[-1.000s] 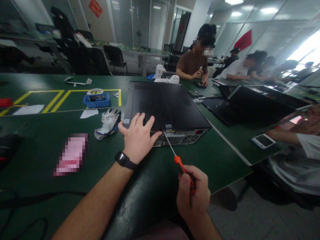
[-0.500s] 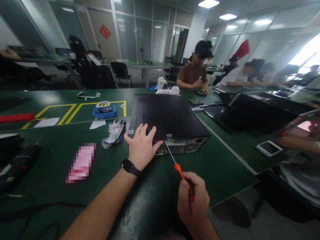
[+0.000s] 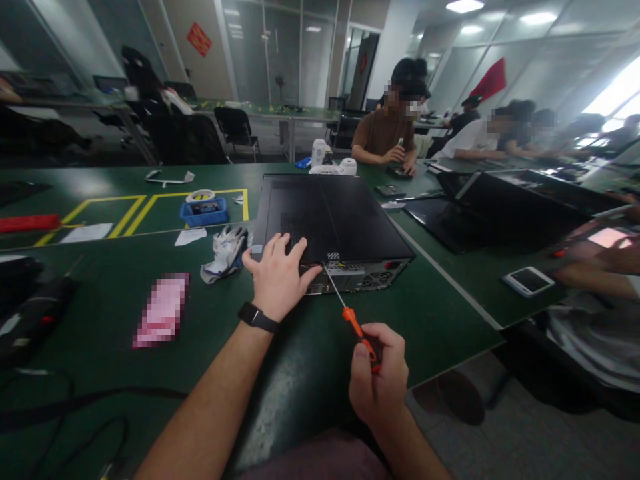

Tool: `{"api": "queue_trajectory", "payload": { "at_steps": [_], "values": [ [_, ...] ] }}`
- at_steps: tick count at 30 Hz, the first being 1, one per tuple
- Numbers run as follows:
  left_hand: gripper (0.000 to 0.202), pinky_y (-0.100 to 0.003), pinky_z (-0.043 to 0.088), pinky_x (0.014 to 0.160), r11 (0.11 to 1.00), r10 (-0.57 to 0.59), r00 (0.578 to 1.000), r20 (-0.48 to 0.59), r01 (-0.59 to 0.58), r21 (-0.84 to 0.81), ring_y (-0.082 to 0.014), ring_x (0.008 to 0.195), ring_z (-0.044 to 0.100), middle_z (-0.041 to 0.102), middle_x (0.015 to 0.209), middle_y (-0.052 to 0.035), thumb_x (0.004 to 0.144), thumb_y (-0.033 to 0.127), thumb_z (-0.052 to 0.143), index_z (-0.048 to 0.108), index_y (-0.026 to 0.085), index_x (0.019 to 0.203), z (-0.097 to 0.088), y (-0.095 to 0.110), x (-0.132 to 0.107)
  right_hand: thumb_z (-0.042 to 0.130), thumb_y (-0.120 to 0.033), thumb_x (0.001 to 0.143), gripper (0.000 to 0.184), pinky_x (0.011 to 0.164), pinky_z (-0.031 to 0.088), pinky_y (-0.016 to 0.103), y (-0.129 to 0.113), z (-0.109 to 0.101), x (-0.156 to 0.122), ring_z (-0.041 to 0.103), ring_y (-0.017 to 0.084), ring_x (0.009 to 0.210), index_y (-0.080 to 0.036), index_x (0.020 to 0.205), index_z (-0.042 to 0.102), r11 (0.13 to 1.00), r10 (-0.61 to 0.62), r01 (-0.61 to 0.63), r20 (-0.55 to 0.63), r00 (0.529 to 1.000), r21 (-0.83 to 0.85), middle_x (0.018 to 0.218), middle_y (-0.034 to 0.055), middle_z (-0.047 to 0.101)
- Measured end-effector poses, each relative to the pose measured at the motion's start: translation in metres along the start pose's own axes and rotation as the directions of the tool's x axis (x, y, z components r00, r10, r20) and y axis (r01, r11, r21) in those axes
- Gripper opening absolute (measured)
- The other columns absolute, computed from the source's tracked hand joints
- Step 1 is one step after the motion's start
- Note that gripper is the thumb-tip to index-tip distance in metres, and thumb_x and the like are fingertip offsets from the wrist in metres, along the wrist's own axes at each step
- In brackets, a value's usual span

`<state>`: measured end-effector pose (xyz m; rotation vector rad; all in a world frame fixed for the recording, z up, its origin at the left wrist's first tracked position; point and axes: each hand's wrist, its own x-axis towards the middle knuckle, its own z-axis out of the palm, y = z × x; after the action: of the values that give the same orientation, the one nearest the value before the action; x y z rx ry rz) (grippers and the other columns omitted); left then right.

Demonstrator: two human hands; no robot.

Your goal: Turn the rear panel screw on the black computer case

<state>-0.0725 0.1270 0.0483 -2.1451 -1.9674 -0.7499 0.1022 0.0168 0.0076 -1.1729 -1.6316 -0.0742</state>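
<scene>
A black computer case [image 3: 325, 207] lies on its side on the green table [image 3: 440, 353], its rear panel with a fan grille facing me. My left hand [image 3: 279, 277] lies spread on the case's near left corner, the thumb along the rear edge. In my closed right hand [image 3: 380, 373] is a screwdriver [image 3: 353, 323] with an orange and black handle. Its thin shaft points up and left, and the tip meets the top of the rear panel beside my left thumb. The exact spot under the tip is too small to make out.
Left of the case are work gloves [image 3: 225, 253], a blue bin [image 3: 204, 212], a roll of tape [image 3: 201, 196] and a pink packet [image 3: 163, 310]. A black power tool [image 3: 40, 320] lies far left. On the right are a phone [image 3: 529, 281] and black panels [image 3: 520, 213]. Co-workers sit across and to the right.
The whole view has shifted slightly, so the scene sits a little higher and further left. My left hand stays on the case, and the screwdriver keeps its place at the rear panel.
</scene>
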Motion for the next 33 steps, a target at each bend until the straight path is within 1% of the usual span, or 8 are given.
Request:
{"api": "queue_trajectory", "payload": {
  "at_steps": [7, 12, 16, 21, 26, 30, 33],
  "values": [
    [0.049, -0.071, 0.024, 0.116, 1.000, -0.003, 1.000, -0.003, 0.003, -0.003, -0.0378, 0.149, 0.046, 0.056, 0.159, -0.0174, 0.100, 0.053, 0.060, 0.063, 0.030, 0.143, 0.001, 0.000, -0.001, 0.053, -0.013, 0.093, 0.027, 0.061, 0.054, 0.028, -0.002, 0.000, 0.003, 0.065, 0.015, 0.072, -0.021, 0.119, 0.051, 0.998, -0.060, 0.060, 0.002, 0.998, 0.031, 0.090, 0.0020, 0.062],
    [0.050, -0.073, 0.024, 0.116, 1.000, 0.013, 1.000, -0.012, -0.013, 0.001, -0.0372, 0.150, 0.045, 0.056, 0.159, -0.0175, 0.100, 0.054, 0.060, 0.062, 0.029, 0.143, 0.004, -0.002, -0.001, 0.053, -0.013, 0.093, 0.024, 0.057, 0.051, 0.026, -0.003, 0.000, 0.003, 0.059, 0.013, 0.064, -0.020, 0.116, 0.052, 0.998, -0.064, 0.064, 0.003, 0.998, 0.021, 0.086, -0.0006, 0.058],
    [0.050, -0.074, 0.024, 0.115, 1.000, 0.025, 0.999, -0.030, -0.025, 0.002, -0.0367, 0.150, 0.046, 0.057, 0.158, -0.0170, 0.100, 0.054, 0.061, 0.062, 0.029, 0.143, 0.007, -0.004, 0.000, 0.053, -0.011, 0.094, 0.025, 0.058, 0.052, 0.026, -0.003, 0.000, 0.001, 0.061, 0.013, 0.066, -0.020, 0.116, 0.053, 0.998, -0.068, 0.068, 0.001, 0.998, 0.018, 0.086, 0.0003, 0.060],
    [0.051, -0.074, 0.025, 0.115, 1.000, 0.025, 0.999, -0.033, -0.025, -0.002, -0.0386, 0.149, 0.046, 0.057, 0.158, -0.0171, 0.099, 0.053, 0.062, 0.063, 0.028, 0.143, 0.007, -0.004, 0.000, 0.056, -0.012, 0.095, 0.023, 0.060, 0.055, 0.025, -0.001, -0.002, -0.001, 0.068, 0.014, 0.070, -0.020, 0.116, 0.057, 0.995, -0.085, 0.085, -0.010, 0.996, -0.057, 0.090, 0.0026, 0.068],
    [0.049, -0.073, 0.025, 0.115, 0.999, 0.033, 0.999, -0.037, -0.034, -0.002, -0.0373, 0.149, 0.046, 0.058, 0.157, -0.0174, 0.100, 0.053, 0.062, 0.062, 0.028, 0.143, 0.006, -0.004, 0.000, 0.054, -0.016, 0.099, 0.014, 0.057, 0.052, 0.023, -0.002, -0.006, 0.008, 0.068, 0.012, 0.064, -0.019, 0.113, 0.060, 0.984, -0.091, 0.085, -0.027, 0.996, -0.155, 0.086, 0.0014, 0.072],
    [0.049, -0.074, 0.025, 0.115, 0.999, 0.032, 0.999, -0.039, -0.032, -0.002, -0.0374, 0.149, 0.047, 0.058, 0.157, -0.0168, 0.099, 0.052, 0.062, 0.063, 0.028, 0.141, 0.006, -0.004, 0.000, 0.051, -0.020, 0.103, 0.012, 0.058, 0.051, 0.022, -0.006, -0.009, 0.018, 0.068, 0.010, 0.063, -0.020, 0.109, 0.060, 0.977, -0.048, 0.043, -0.019, 0.999, -0.208, 0.085, 0.0001, 0.072],
    [0.048, -0.074, 0.026, 0.114, 1.000, 0.031, 0.999, -0.045, -0.031, 0.000, -0.0376, 0.148, 0.047, 0.058, 0.156, -0.0170, 0.099, 0.052, 0.062, 0.063, 0.028, 0.141, 0.006, -0.004, -0.001, 0.051, -0.021, 0.103, 0.012, 0.056, 0.049, 0.020, -0.009, -0.010, 0.024, 0.066, 0.009, 0.060, -0.020, 0.108, 0.061, 0.977, -0.024, 0.019, -0.021, 1.000, -0.210, 0.085, -0.0008, 0.073]
  ]
}}
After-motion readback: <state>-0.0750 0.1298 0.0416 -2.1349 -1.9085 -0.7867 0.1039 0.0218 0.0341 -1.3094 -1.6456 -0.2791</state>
